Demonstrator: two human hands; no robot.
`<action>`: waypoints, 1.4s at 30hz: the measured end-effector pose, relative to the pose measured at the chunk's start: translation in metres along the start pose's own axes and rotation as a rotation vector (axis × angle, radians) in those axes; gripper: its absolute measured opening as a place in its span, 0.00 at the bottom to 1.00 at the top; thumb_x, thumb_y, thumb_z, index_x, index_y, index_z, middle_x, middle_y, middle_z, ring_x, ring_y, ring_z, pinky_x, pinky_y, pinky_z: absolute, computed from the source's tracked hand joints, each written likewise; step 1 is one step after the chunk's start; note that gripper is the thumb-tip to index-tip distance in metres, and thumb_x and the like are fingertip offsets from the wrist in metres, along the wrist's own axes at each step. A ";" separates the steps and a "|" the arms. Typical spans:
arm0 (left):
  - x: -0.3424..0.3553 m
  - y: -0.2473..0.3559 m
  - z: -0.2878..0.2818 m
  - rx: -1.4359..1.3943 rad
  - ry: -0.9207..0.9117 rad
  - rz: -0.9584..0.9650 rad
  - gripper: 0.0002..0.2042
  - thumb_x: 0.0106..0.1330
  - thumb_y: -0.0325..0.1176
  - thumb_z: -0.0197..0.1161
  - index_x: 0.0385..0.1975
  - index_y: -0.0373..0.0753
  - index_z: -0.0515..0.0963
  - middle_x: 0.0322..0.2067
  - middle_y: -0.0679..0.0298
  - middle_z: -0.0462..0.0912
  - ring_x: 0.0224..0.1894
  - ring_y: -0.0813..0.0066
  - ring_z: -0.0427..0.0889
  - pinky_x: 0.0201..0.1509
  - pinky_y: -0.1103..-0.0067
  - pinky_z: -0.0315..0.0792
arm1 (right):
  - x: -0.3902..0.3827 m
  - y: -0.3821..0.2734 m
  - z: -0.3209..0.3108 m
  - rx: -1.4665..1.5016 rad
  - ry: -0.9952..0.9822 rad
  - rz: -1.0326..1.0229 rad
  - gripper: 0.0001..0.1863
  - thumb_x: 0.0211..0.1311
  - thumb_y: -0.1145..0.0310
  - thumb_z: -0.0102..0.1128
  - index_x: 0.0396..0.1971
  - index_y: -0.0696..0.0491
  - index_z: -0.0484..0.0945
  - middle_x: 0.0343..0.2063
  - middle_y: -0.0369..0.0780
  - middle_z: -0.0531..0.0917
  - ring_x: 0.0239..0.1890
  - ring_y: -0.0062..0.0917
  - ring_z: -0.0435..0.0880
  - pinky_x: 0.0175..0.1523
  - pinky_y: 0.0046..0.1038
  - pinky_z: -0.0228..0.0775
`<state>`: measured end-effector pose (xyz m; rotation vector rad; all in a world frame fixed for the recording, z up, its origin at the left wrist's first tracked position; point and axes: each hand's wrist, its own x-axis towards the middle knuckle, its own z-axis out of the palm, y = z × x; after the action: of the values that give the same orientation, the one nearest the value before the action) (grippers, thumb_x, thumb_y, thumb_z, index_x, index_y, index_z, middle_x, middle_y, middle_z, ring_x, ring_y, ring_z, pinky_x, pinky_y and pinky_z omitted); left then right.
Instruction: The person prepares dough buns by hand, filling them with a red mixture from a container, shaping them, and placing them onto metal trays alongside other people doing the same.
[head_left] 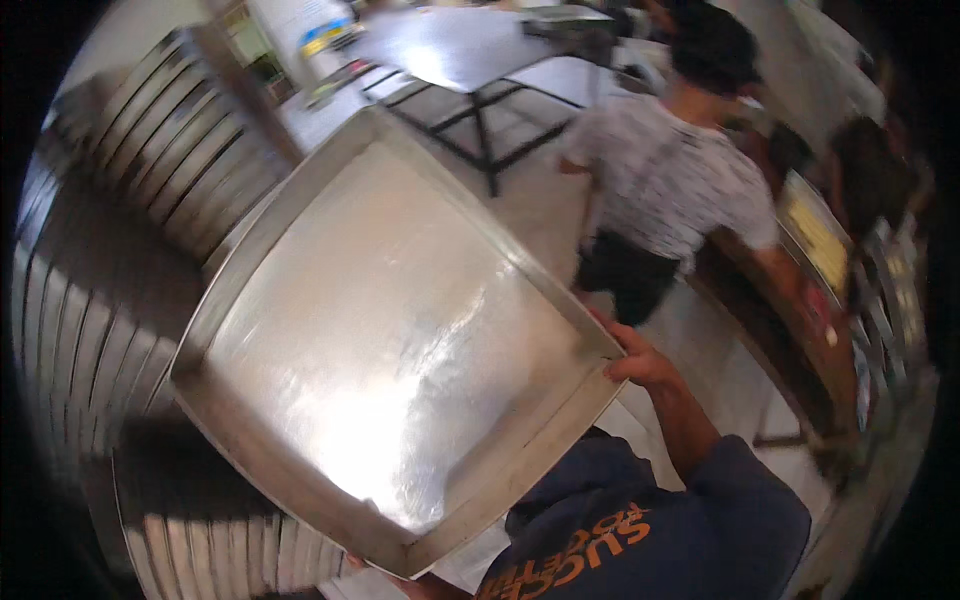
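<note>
Square metal pan [390,290] held up in front of the wearer, tilted, shiny inner base toward the camera. One corner points in toward the body, the opposite one out toward the metal-topped table [480,40] at the back. Right hand [650,363] closed on the pan's right corner, thumb over the rim, fingers round the outer wall. Left hand [358,564] by the near corner, mostly hidden under the wall; cannot tell how far it is closed there. Stacked pans [190,155] fill the space off the left corner, more below it. Co-worker [675,175] well off the right corner, turned away, an arm out near a yellow slab [822,245]. Progress, as judged: pan already taken up; nothing put in it, not yet set down.
</note>
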<state>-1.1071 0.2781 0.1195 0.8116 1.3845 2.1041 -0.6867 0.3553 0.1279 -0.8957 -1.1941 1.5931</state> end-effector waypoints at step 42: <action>-0.768 -0.098 0.547 0.280 -1.959 -0.983 0.22 0.52 0.19 0.52 0.50 0.31 0.62 0.45 0.56 0.69 0.46 0.66 0.73 0.48 0.72 0.72 | -0.671 -0.237 -0.604 0.615 2.183 -1.185 0.54 0.39 0.84 0.44 0.63 0.31 0.27 0.48 0.39 0.62 0.44 0.29 0.65 0.50 0.42 0.61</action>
<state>-0.1730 0.1402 0.0359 1.2304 0.5159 -0.0946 0.1343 -0.0808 0.2133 -0.6462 0.4650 -0.4230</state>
